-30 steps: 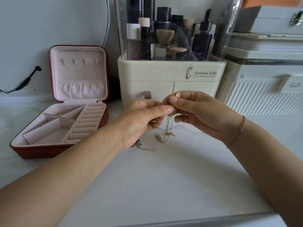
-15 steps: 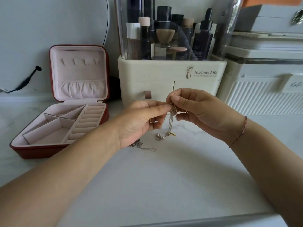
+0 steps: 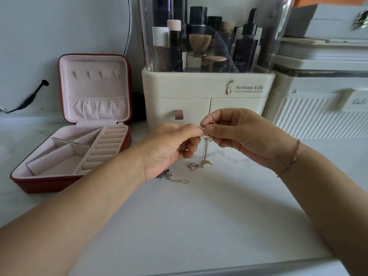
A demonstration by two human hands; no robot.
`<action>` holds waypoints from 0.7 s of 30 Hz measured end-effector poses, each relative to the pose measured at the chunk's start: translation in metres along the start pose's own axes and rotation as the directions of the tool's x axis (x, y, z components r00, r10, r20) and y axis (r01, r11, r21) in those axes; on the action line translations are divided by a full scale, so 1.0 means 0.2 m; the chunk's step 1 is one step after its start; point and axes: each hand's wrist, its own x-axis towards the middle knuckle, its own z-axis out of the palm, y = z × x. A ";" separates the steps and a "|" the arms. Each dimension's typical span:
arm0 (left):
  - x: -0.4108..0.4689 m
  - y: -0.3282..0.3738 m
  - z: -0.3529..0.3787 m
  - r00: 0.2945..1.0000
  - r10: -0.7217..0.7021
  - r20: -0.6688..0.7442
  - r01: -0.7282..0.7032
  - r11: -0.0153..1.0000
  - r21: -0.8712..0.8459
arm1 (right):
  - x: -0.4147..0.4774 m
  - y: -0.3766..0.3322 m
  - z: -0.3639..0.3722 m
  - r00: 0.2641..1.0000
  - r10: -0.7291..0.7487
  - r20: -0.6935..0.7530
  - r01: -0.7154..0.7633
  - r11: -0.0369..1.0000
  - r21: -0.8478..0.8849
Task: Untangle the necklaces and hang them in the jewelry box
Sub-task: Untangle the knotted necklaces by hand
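Note:
Thin tangled necklaces (image 3: 205,151) of silver and gold chain hang between my two hands above the white table. My left hand (image 3: 171,148) pinches the top of the chains with thumb and forefinger. Right beside it my right hand (image 3: 239,136) pinches the same knot from the other side. The chains' lower ends with small pendants lie on the table. Another silver chain (image 3: 173,177) lies on the table, partly under my left hand. The red jewelry box (image 3: 79,136) stands open at the left, its pink lid upright with small hooks and nothing hanging on them.
A cream cosmetics organiser (image 3: 207,96) with bottles under a clear cover stands just behind my hands. White storage boxes (image 3: 322,96) are at the back right. A black cable (image 3: 29,98) runs along the wall at the left. The table's front edge is near me.
Both hands have shifted slightly and worked at the knot; the hanging chains with their pendants have lifted a little. The chain on the table and the box have not moved.

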 end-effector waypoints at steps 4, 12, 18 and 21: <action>0.00 0.01 0.00 0.997 -0.070 0.038 0.073 0.994 -0.084 | 0.00 0.00 -0.02 0.999 -0.007 -0.046 0.009 0.999 0.046; 0.01 0.02 -0.04 0.999 -0.008 0.036 0.014 0.987 -0.159 | 0.00 -0.02 -0.09 0.984 -0.020 -0.176 0.073 0.952 0.297; 0.01 0.06 -0.09 0.999 0.036 -0.018 -0.040 0.889 -0.457 | 0.00 -0.03 -0.10 0.976 0.000 -0.217 0.085 0.919 0.386; -0.01 0.09 -0.12 0.994 0.077 -0.071 -0.105 0.778 -0.620 | 0.00 -0.02 -0.12 0.966 0.046 -0.254 0.034 0.953 0.302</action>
